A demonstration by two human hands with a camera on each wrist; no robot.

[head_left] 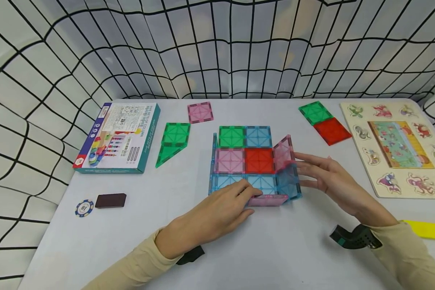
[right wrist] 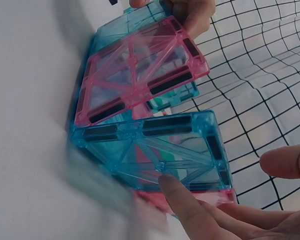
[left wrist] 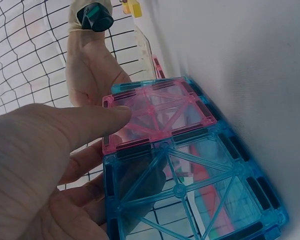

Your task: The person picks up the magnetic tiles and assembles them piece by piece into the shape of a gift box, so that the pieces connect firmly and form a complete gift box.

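Note:
A box-like build of see-through magnetic tiles stands on the white table, with a floor of green, blue, pink and red squares [head_left: 259, 161] and low upright walls. My left hand [head_left: 221, 205] reaches over its near side and pinches a pink magnetic tile [left wrist: 155, 112] of the front wall, thumb outside and fingers behind. Beside that pink tile stands a blue tile [left wrist: 182, 190]. At the right side, my right hand [head_left: 333, 181] touches the outside of a blue wall tile [right wrist: 160, 150] with extended fingertips. Behind it, an upright pink tile [head_left: 283, 153] leans outward.
A toy box [head_left: 119, 137] lies at left, near green tiles [head_left: 174, 141] and a pink square [head_left: 200, 112]. Green and red tiles [head_left: 331, 131] and a wooden puzzle board [head_left: 380, 181] lie at right. A poker chip [head_left: 84, 208] and dark block [head_left: 110, 200] sit front left. Black netting surrounds the table.

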